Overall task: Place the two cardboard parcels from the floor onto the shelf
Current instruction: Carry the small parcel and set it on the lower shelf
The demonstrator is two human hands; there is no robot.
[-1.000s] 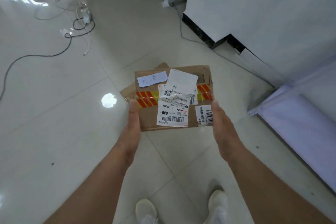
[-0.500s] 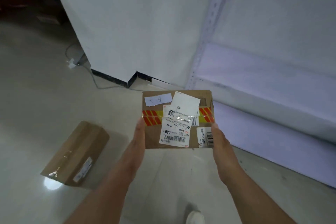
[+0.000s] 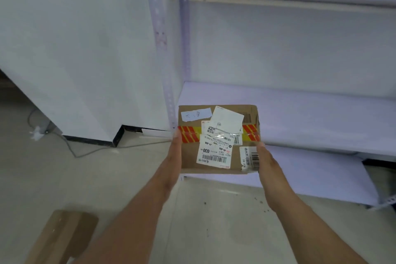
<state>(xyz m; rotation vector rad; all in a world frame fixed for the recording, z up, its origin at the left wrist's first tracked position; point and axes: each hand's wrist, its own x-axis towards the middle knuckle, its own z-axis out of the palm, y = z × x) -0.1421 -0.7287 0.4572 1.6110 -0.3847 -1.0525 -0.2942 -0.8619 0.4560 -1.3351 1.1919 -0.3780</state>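
A cardboard parcel (image 3: 218, 138) with white labels and red-yellow tape is held in the air between both hands. My left hand (image 3: 174, 156) presses its left side, my right hand (image 3: 266, 163) its right side. The parcel hangs in front of the white shelf board (image 3: 300, 118), over its left front corner. A second, plain cardboard parcel (image 3: 62, 238) lies on the floor at the bottom left, partly hidden by my left forearm.
The shelf's perforated metal post (image 3: 162, 49) stands just left of the held parcel. A lower shelf board (image 3: 317, 178) sits near the floor. A white wall panel (image 3: 75, 49) and a grey cable (image 3: 70, 148) are at the left.
The view has swung up toward the shelf. Both hands have carried the labelled parcel up and forward to the shelf board. The plain parcel stays on the floor, now at the bottom left.
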